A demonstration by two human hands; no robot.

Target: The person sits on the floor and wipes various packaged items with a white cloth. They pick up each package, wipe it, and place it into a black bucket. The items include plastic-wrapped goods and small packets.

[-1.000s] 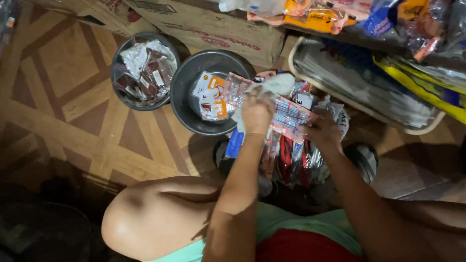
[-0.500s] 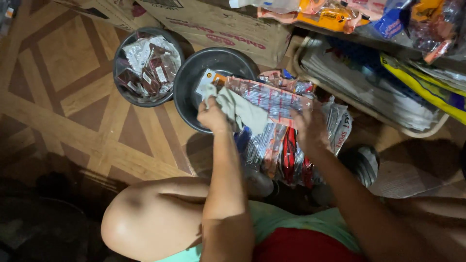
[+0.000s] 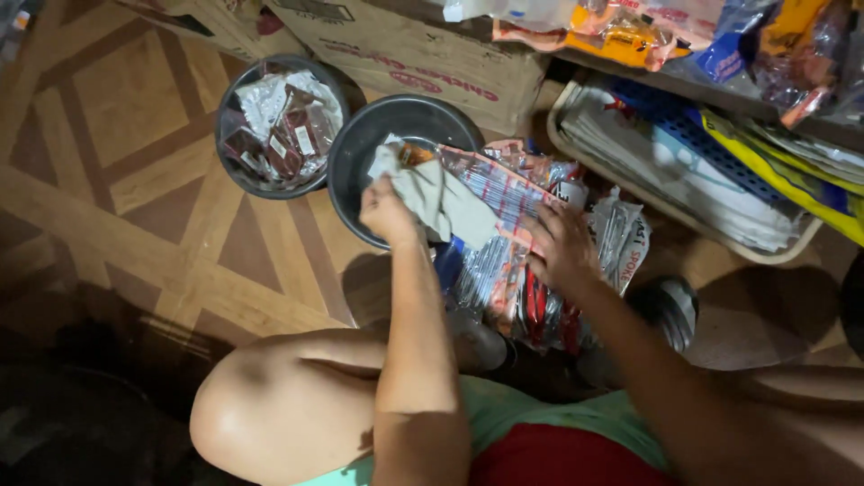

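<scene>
Nearest, a bent knee [image 3: 270, 405] frames the work. The left hand [image 3: 387, 211] is pinched on a grey cloth [image 3: 441, 198] over the strip of sachets [image 3: 504, 193], which the right hand [image 3: 562, 243] presses flat, fingers spread. Beyond sit the empty bowl [image 3: 360, 162] and a packet-filled bowl [image 3: 279, 121].

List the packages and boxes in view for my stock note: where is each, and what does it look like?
Strip of sachets: red and white, held between left hand and right hand, with a grey cloth.
Silver and brown packets: in the left round bowl.
Cardboard box: brown, behind the bowls.
Clear-wrapped packs: beside the right hand.
</scene>
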